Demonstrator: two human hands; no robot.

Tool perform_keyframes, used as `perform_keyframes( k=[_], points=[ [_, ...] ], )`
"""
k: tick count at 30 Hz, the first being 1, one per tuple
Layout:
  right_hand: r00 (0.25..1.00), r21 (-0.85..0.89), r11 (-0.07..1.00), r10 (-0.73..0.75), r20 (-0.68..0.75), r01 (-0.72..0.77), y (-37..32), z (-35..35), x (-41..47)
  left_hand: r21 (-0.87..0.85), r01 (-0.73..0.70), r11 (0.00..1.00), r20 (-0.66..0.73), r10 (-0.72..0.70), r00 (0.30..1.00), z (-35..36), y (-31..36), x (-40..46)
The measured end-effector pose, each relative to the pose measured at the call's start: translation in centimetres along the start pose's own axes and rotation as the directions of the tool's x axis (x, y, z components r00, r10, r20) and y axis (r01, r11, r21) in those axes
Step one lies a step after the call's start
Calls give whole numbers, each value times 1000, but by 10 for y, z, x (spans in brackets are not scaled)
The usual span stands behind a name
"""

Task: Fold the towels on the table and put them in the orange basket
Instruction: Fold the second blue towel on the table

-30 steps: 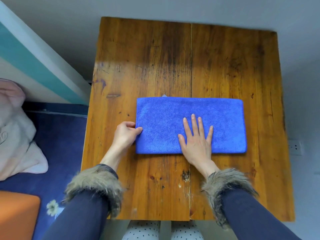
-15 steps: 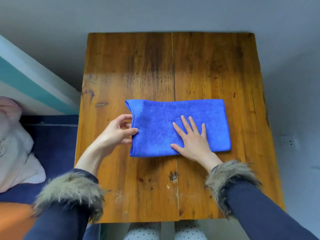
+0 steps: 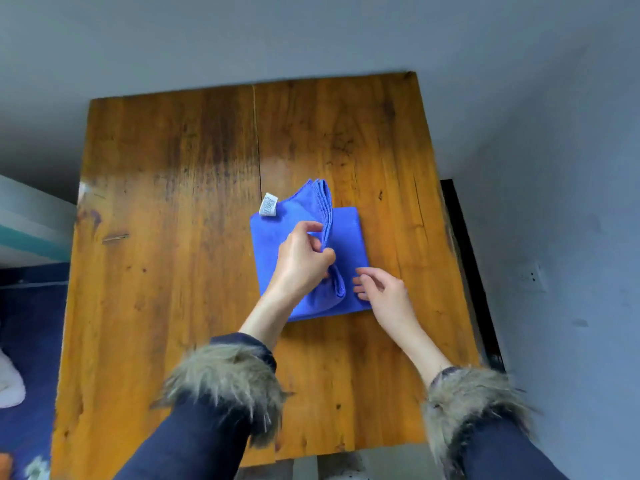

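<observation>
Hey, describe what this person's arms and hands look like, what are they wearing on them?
Both arms wear dark navy sleeves ending in shaggy grey-brown fur cuffs. The left sleeve and right sleeve match, and the cuffs sit partway up the forearms, leaving wrists bare. The left hand and right hand are bare: no gloves, and no rings or watch that I can see.

The left hand (image 3: 301, 261) covers the blue towel's (image 3: 346, 233) middle; print on its white tag (image 3: 269, 205) is unreadable; an orange shape (image 3: 5, 464) is cut off near left.
</observation>
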State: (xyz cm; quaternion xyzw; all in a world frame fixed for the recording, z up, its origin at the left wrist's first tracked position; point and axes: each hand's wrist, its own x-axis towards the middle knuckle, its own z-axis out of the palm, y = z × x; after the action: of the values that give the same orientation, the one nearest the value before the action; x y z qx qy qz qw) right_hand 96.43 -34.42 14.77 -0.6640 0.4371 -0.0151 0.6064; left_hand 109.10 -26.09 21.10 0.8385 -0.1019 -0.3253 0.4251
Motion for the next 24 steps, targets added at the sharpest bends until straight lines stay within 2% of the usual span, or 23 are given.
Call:
perform_keyframes(
  k=[2, 5, 10, 15, 17, 20, 22, 24],
  points=[
    [1000, 46, 999, 15, -24, -14, 7, -6, 5, 109, -7, 994, 7, 6, 1000, 24, -8, 5],
    [999, 101, 995, 29, -20, -27, 13, -11, 8, 183, -9, 983, 7, 8, 1000, 44, -19, 10],
    [996, 99, 992, 72, 44, -76, 18, -16, 12, 209, -22, 978, -54, 34, 998, 62, -18, 13],
    [992, 89, 990, 98, 81, -105, 15, -21, 15, 255, 5, 967, -52, 8, 999, 78, -20, 11],
    [991, 68, 992, 104, 88, -110, 13, -22, 17, 221, -14, 975, -31, 21, 999, 79, -25, 10],
    [990, 55, 992, 112, 81, -117, 9, -19, 20, 128, -208, 970, -94, 221, 971, 68, -35, -3],
    [993, 4, 994, 109, 47, -109, 5, -15, 22, 267, -373, 889, -155, 421, 894, 51, -49, -11],
    [997, -77, 994, 78, 10, -77, 0, -11, 22, 507, -422, 751, -158, 562, 812, 31, -68, -10]
  ],
)
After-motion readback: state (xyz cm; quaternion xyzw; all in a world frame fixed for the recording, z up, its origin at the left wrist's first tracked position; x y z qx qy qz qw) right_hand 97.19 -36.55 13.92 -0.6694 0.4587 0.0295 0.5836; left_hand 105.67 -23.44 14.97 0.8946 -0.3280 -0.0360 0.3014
